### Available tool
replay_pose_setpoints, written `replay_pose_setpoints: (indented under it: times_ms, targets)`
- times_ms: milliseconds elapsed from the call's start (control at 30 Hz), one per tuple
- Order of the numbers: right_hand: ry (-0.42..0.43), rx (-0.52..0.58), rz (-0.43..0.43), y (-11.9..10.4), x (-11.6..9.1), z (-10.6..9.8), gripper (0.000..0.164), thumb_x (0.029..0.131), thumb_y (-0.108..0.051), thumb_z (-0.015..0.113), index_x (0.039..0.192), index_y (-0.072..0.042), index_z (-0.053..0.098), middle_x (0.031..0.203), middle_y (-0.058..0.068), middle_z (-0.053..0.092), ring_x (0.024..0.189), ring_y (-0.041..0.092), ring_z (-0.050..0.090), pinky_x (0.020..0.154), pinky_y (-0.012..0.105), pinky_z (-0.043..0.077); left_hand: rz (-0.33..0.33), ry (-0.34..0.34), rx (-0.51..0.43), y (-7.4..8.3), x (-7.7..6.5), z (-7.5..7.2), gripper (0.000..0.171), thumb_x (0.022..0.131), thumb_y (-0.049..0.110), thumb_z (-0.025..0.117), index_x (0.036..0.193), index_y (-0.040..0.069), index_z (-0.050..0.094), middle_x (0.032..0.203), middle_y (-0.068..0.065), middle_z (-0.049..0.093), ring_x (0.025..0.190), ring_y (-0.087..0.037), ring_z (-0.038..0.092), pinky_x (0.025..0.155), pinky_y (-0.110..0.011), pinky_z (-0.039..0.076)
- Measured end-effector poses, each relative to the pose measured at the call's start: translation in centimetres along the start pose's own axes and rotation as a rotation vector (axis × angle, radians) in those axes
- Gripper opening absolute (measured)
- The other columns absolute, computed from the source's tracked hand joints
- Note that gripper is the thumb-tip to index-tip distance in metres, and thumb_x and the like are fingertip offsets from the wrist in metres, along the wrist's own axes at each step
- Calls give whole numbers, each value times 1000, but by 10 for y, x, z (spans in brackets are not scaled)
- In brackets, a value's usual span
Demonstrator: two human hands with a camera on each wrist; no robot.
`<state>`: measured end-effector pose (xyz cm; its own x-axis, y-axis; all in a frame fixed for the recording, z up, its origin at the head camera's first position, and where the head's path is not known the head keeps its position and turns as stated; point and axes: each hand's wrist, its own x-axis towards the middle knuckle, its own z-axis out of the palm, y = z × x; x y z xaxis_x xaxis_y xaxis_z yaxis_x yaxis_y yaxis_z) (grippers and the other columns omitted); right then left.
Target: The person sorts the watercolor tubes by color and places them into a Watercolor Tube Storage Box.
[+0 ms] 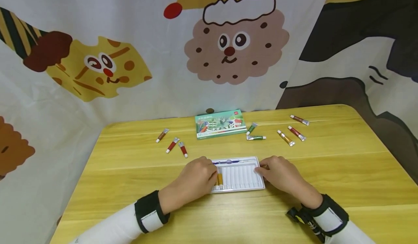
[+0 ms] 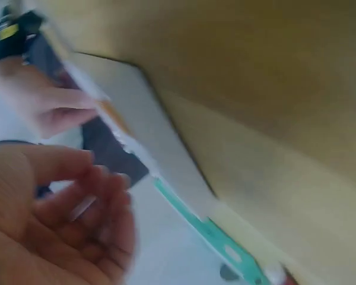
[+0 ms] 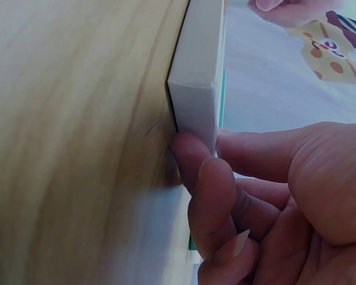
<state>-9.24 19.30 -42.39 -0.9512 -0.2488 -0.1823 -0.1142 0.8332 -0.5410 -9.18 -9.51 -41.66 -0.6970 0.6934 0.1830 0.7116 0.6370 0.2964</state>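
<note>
A white paint tray (image 1: 241, 191) with narrow slots lies in front of me, its left end hidden behind my left hand (image 1: 198, 177). Two yellow-orange paint tubes (image 1: 220, 180) lie in its left slots, and a thin blue-handled paintbrush (image 1: 226, 162) rests along its far side. My left hand (image 2: 65, 208) hovers over that end with fingers loosely curled; nothing shows between thumb and fingertips in the blurred left wrist view. At the other end, my right hand (image 1: 282, 175) pinches the tray's corner, thumb on top and fingers against the side wall (image 3: 193, 110).
Behind the tray lies a green paint box (image 1: 220, 124) with two green tubes (image 1: 256, 137) beside it. Several red and brown tubes (image 1: 172, 145) are at the left; red, yellow and brown tubes (image 1: 285, 138) are at the right. A printed cloth (image 1: 156, 91) hangs behind the wooden table (image 1: 130, 171).
</note>
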Motion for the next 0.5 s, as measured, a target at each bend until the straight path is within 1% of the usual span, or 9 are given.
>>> replay_pose_setpoints:
  times_ms: [33, 100, 167, 267, 367, 500]
  targets:
    - [2, -1, -5, 0, 0, 0, 19, 97, -15, 75, 107, 0, 79, 85, 0, 73, 67, 14, 54, 59, 31, 41, -59, 4, -57, 2, -1, -1, 10, 96, 12, 75, 86, 9, 79, 74, 7, 64, 70, -7, 52, 67, -22, 48]
    - [9, -4, -17, 0, 0, 0, 18, 97, -15, 75, 106, 0, 79, 86, 1, 73, 67, 13, 53, 59, 31, 41, -150, -3, -143, 6, -1, -1, 14, 97, 13, 75, 84, 10, 80, 73, 8, 63, 69, -6, 52, 67, -22, 48]
    - [13, -3, -20, 0, 0, 0, 18, 97, -15, 75, 105, 0, 79, 86, 1, 73, 67, 13, 53, 59, 31, 41, -203, -14, -202, 9, -1, 1, 14, 96, 13, 77, 83, 10, 80, 74, 9, 63, 69, -5, 53, 67, -23, 48]
    - [14, -2, -23, 0, -1, 0, 18, 97, -15, 75, 105, 0, 80, 86, 1, 74, 68, 13, 54, 60, 31, 41, -222, -20, -244, 11, -1, 6, 13, 95, 11, 78, 83, 10, 80, 74, 8, 64, 69, -3, 54, 68, -22, 49]
    - [13, 1, -24, 0, 0, 0, 18, 97, -16, 75, 105, 0, 80, 86, 1, 74, 68, 13, 54, 60, 32, 42, -225, -23, -263, 11, 0, 11, 9, 94, 11, 80, 85, 9, 82, 76, 8, 65, 70, -1, 55, 67, -20, 49]
    - [15, -2, -28, 1, 0, 1, 18, 97, -16, 75, 105, 0, 80, 86, 1, 74, 68, 13, 54, 61, 32, 42, -237, -31, -283, 11, 1, 15, 7, 94, 12, 80, 88, 8, 83, 76, 7, 65, 71, -1, 55, 67, -19, 49]
